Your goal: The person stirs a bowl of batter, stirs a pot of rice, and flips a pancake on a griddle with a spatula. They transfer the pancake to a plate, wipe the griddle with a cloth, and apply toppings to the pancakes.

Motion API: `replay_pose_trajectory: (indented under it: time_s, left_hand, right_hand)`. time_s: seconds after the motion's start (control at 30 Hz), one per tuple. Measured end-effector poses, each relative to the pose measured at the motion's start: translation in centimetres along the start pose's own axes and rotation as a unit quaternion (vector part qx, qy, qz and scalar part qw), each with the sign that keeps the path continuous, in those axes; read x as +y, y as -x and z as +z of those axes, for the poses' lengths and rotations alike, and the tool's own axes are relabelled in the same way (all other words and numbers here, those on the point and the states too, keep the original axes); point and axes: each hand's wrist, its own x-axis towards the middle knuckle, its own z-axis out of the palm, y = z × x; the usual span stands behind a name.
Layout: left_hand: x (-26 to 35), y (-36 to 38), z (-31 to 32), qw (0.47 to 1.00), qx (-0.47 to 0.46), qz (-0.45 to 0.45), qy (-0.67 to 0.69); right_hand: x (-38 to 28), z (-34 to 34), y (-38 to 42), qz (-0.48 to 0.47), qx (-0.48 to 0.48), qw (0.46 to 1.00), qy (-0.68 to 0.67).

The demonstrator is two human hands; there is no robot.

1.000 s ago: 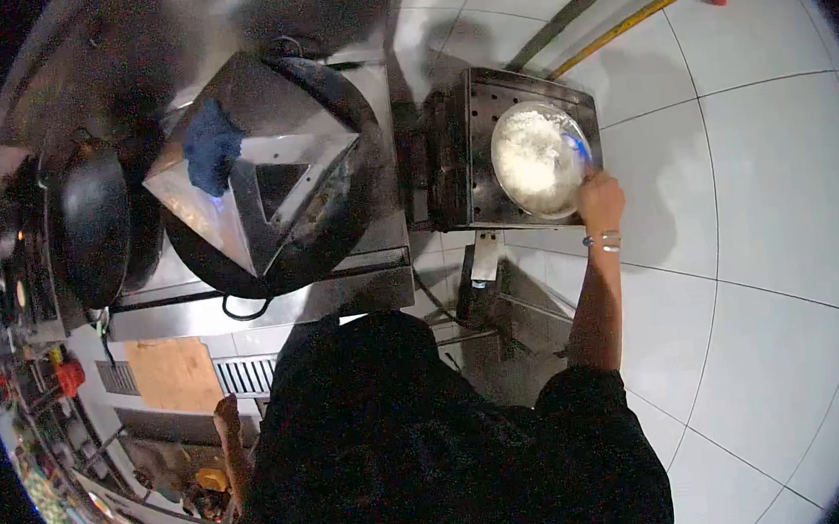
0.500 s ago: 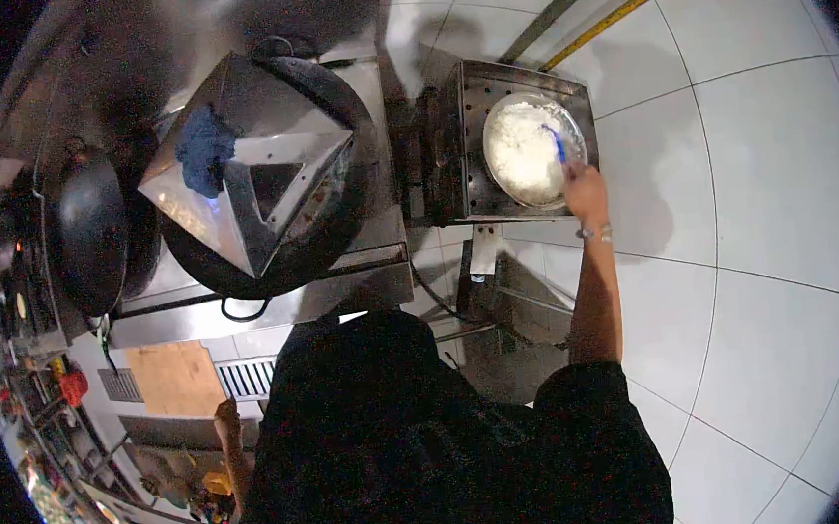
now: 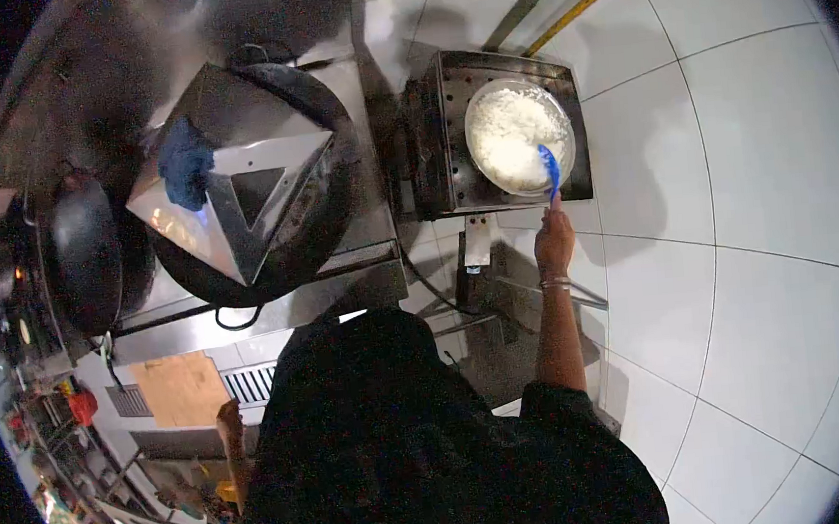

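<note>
Hands: well apart. Right hand [image 3: 555, 241] clamped on the handle of a blue spoon [image 3: 549, 165]; left hand [image 3: 229, 418] hangs at the body's far side, small and dim, fingers seemingly curled. Cannot tell whether it holds anything.
Spoon: blue head against the white grains [image 3: 516, 116], toward the near right of the basin [image 3: 474, 157]. Grip covers the handle's end; how deep the tip sits is unclear.
Grains: rice-like, heaped over most of the basin; brightest part washed out, single grains lost there.
Basin: round, pale, resting on a dark metal box [image 3: 461, 188] with a perforated top. Basin hides most of the holes.
Right wrist: thin bands [image 3: 556, 283], detail too blurred to read.
Large wok [image 3: 324, 240]: left of the box, partly covered by a tilted metal piece [image 3: 260, 112] with a triangular opening; inside dark.
Cloth: dark blue, crumpled [image 3: 185, 167], lying on that piece.
Second wok [image 3: 85, 234]: farther left, shadowed.
Left hand's surroundings: wooden board [image 3: 181, 389] just beyond; lower-left clutter too small to sort.
</note>
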Motion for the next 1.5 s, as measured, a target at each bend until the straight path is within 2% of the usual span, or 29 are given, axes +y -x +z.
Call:
replay_pose_trajectory:
  time_s: [0.03, 0.07, 0.1, 0.17, 0.23, 0.3, 0.33, 0.43, 0.5, 0.57, 0.6, 0.67, 0.77, 0.87, 0.97, 1.1, 1.13, 1.23, 1.33, 1.43, 1.5]
  left_hand:
    - [-0.1, -0.1, -0.6, 0.997, 0.003, -0.031, 0.076]
    - [1.6, -0.1, -0.3, 0.998, 0.025, -0.063, 0.017]
    - [3.2, 0.1, 0.1, 0.998, 0.025, -0.059, 0.019]
    - [4.2, 1.3, 0.1, 0.998, 0.036, 0.019, 0.055]
    - [4.4, 1.0, 0.2, 0.997, 0.041, 0.021, 0.064]
    - [4.5, 0.8, 0.5, 0.996, 0.043, 0.024, 0.076]
    - [4.4, 1.0, 0.4, 0.998, 0.027, 0.013, 0.055]
    - [3.0, 0.8, 0.4, 0.999, 0.013, -0.020, 0.022]
    - [1.8, 0.5, 0.5, 0.999, 0.017, -0.043, 0.010]
    - [1.3, 1.1, 0.6, 0.999, 0.036, -0.025, 0.020]
    - [-1.5, 1.0, 0.5, 0.996, 0.027, 0.056, 0.062]
    - [-1.4, 1.9, 0.6, 0.999, 0.029, 0.006, 0.043]
    - [-2.0, 3.0, 1.1, 0.998, 0.026, -0.031, 0.038]
    - [-2.9, 4.2, 1.6, 0.997, 0.024, -0.056, 0.047]
    - [-4.2, 5.5, 2.5, 0.996, 0.021, -0.073, 0.054]
    - [-4.4, 6.0, 3.2, 0.995, 0.014, -0.085, 0.057]
    - [-4.3, 6.0, 3.0, 0.995, 0.012, -0.086, 0.059]
    - [-4.3, 5.7, 2.9, 0.994, 0.015, -0.089, 0.065]
    - [-3.9, 5.0, 2.5, 0.993, 0.014, -0.092, 0.067]
    - [-3.5, 4.0, 2.4, 0.993, 0.008, -0.093, 0.070]
    - [-3.4, 3.5, 2.1, 0.993, 0.003, -0.096, 0.074]
  right_hand:
    - [0.3, 0.1, -0.2, -0.010, 0.008, 1.000, 0.004]
    - [0.4, -0.3, -0.7, -0.015, 0.015, 1.000, 0.006]
    - [0.4, -0.7, -1.1, -0.020, 0.023, 1.000, 0.009]
    - [-2.3, -4.0, -3.2, -0.008, 0.024, 0.998, 0.050]
    - [-5.2, -7.8, -5.0, 0.015, 0.005, 0.997, 0.075]
    - [-6.4, -9.7, -6.9, -0.056, -0.043, 0.988, 0.135]
    - [-6.3, -9.6, -8.1, -0.059, -0.043, 0.988, 0.135]
    - [-6.4, -7.6, -13.1, -0.147, -0.046, 0.969, 0.195]
    - [-7.0, -5.1, -16.1, -0.191, -0.101, 0.953, 0.214]
    - [-7.0, -1.4, -18.8, -0.218, -0.155, 0.930, 0.254]
    - [-6.9, 0.1, -19.7, -0.226, -0.173, 0.920, 0.270]
    - [-6.0, 2.2, -21.4, -0.246, -0.204, 0.904, 0.284]
    - [-5.0, 1.5, -22.5, -0.260, -0.230, 0.899, 0.267]
    - [-4.0, -0.9, -22.4, -0.261, -0.182, 0.913, 0.253]
    - [-4.2, -3.0, -22.7, -0.246, -0.193, 0.899, 0.308]
    - [-1.7, -0.8, -20.8, -0.124, -0.245, 0.917, 0.289]
    - [0.4, 0.8, -19.9, -0.151, -0.215, 0.936, 0.235]
    - [-1.0, -1.4, -19.2, -0.231, -0.171, 0.953, 0.096]
    - [-3.1, -5.4, -17.0, -0.170, -0.206, 0.952, 0.151]
    - [-4.3, -7.1, -13.5, -0.149, -0.108, 0.981, 0.065]
    - [-6.4, -7.7, -10.6, -0.063, -0.116, 0.982, 0.138]
